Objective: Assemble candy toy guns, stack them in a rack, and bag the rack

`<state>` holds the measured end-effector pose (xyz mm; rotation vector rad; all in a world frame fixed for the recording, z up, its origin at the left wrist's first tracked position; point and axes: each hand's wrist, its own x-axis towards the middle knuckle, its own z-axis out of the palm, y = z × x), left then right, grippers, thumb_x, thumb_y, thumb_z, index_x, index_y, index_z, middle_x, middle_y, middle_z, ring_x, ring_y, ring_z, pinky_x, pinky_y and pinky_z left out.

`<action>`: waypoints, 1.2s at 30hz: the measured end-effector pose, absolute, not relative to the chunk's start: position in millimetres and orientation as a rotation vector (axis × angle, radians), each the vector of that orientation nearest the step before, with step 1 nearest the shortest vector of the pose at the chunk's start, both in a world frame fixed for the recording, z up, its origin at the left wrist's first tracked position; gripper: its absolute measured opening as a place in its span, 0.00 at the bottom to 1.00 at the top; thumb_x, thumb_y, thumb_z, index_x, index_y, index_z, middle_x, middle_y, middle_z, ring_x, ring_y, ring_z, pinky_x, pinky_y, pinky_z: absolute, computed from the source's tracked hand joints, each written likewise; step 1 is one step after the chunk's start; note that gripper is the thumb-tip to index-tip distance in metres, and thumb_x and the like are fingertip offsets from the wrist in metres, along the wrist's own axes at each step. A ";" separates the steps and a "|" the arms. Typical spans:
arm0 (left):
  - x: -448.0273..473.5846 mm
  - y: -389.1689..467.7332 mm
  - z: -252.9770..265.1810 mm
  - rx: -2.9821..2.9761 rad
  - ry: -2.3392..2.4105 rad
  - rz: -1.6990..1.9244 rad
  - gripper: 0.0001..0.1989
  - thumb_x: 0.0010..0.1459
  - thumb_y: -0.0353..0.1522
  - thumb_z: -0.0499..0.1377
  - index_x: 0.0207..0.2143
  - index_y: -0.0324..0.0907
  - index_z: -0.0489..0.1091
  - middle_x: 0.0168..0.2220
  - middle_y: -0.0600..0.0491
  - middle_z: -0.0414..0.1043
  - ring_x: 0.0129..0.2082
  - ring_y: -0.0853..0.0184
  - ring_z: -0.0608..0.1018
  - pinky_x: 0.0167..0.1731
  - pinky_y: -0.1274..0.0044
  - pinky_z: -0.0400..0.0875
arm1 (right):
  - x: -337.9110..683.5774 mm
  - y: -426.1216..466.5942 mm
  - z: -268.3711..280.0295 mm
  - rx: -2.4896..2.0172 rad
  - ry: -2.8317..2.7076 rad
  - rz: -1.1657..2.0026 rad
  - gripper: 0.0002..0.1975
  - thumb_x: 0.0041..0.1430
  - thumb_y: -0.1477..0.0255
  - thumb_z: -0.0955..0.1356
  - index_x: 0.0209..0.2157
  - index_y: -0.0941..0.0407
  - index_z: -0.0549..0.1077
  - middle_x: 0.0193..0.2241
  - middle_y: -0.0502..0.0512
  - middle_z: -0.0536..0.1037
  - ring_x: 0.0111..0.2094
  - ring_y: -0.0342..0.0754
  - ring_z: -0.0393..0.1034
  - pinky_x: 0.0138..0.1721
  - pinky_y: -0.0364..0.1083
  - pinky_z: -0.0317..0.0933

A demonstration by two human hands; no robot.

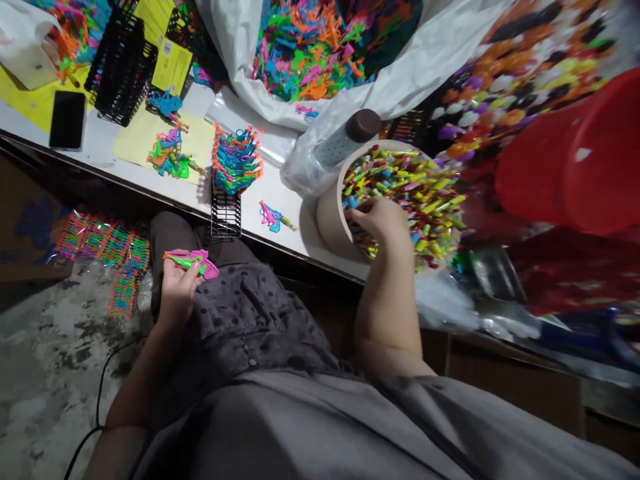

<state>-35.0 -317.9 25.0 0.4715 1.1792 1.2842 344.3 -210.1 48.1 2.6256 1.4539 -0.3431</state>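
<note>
My left hand [179, 283], above my lap, is closed on a flat pink and green plastic toy [193, 262] with an orange tip. My right hand [377, 219] reaches into a round beige tub [330, 223] full of small colourful tubes [425, 183], mostly yellow, green and red. Its fingers curl among the tubes; what they pinch is hidden. On the white table between my hands lies a pink and blue toy [273, 217] with a tube attached. Left of it, a black wire basket [226, 217] holds a stacked row of similar toys [236, 160].
Behind, a white sack [400, 80] holds loose plastic toys. Stacked black baskets [120, 67], a phone [67, 120] and more toys [173, 157] occupy the left. A bagged bottle [345, 137] stands beside the tub; a red bucket [575, 160] is right. Packed toys [105, 240] lie lower left.
</note>
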 end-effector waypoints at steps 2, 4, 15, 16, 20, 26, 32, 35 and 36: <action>-34.6 -317.9 24.4 0.476 1.217 1.340 0.22 0.46 0.35 0.67 0.38 0.45 0.59 0.35 0.55 0.70 0.33 0.71 0.76 0.34 0.76 0.74 | 346.2 -220.7 63.1 2.751 1.530 -0.403 0.09 0.52 0.70 0.68 0.35 0.59 0.75 0.35 0.63 0.78 0.33 0.47 0.67 0.35 0.45 0.54; -31.9 -316.6 25.1 0.482 1.249 1.379 0.23 0.46 0.35 0.68 0.39 0.45 0.58 0.35 0.56 0.69 0.33 0.72 0.75 0.34 0.76 0.74 | 339.6 -232.8 75.8 2.898 1.739 -0.703 0.10 0.53 0.72 0.67 0.38 0.60 0.72 0.33 0.60 0.77 0.30 0.44 0.68 0.34 0.44 0.57; -3.5 -319.6 45.6 0.612 1.253 1.401 0.23 0.44 0.33 0.68 0.39 0.44 0.60 0.33 0.56 0.66 0.33 0.70 0.75 0.35 0.78 0.73 | 173.2 -288.0 59.1 1.824 2.758 -1.938 0.09 0.61 0.68 0.61 0.39 0.56 0.69 0.34 0.54 0.73 0.35 0.45 0.67 0.38 0.46 0.64; -3.6 -320.9 45.5 0.619 1.260 1.408 0.22 0.44 0.32 0.68 0.39 0.44 0.60 0.33 0.56 0.65 0.33 0.70 0.75 0.36 0.78 0.73 | 165.7 -289.7 57.7 1.805 2.831 -1.856 0.11 0.62 0.67 0.59 0.40 0.55 0.69 0.34 0.55 0.73 0.36 0.46 0.67 0.39 0.47 0.63; -6.0 -324.6 43.4 0.646 1.279 1.426 0.22 0.44 0.32 0.68 0.38 0.43 0.60 0.34 0.55 0.65 0.35 0.70 0.74 0.37 0.79 0.73 | 155.3 -292.3 54.4 1.756 3.005 -1.576 0.16 0.65 0.67 0.57 0.47 0.54 0.71 0.30 0.55 0.70 0.34 0.47 0.65 0.38 0.48 0.62; -7.4 -325.4 40.3 0.651 1.299 1.390 0.22 0.44 0.32 0.68 0.39 0.44 0.60 0.35 0.55 0.65 0.37 0.70 0.74 0.43 0.76 0.71 | 158.4 -293.8 52.4 1.798 3.088 -1.442 0.18 0.65 0.67 0.57 0.51 0.53 0.70 0.29 0.55 0.67 0.33 0.47 0.62 0.37 0.49 0.61; -6.1 -326.0 37.7 0.641 1.302 1.386 0.22 0.45 0.33 0.68 0.39 0.44 0.60 0.35 0.55 0.65 0.36 0.70 0.74 0.42 0.76 0.72 | 155.5 -293.7 46.2 1.740 3.196 -1.235 0.18 0.64 0.71 0.57 0.52 0.51 0.69 0.29 0.54 0.66 0.34 0.47 0.62 0.38 0.50 0.60; -6.4 -326.0 38.6 0.605 1.304 1.381 0.23 0.44 0.33 0.69 0.38 0.44 0.60 0.34 0.56 0.65 0.34 0.71 0.74 0.39 0.77 0.72 | 153.9 -293.5 41.7 1.685 3.267 -1.094 0.19 0.63 0.73 0.57 0.52 0.51 0.69 0.29 0.54 0.65 0.33 0.47 0.62 0.37 0.50 0.60; -6.8 -326.0 38.8 0.590 1.302 1.377 0.23 0.43 0.33 0.69 0.38 0.43 0.59 0.33 0.56 0.65 0.33 0.71 0.74 0.37 0.78 0.73 | 153.7 -293.6 40.6 1.650 3.294 -1.065 0.19 0.63 0.74 0.57 0.53 0.51 0.68 0.29 0.54 0.65 0.33 0.47 0.62 0.37 0.50 0.59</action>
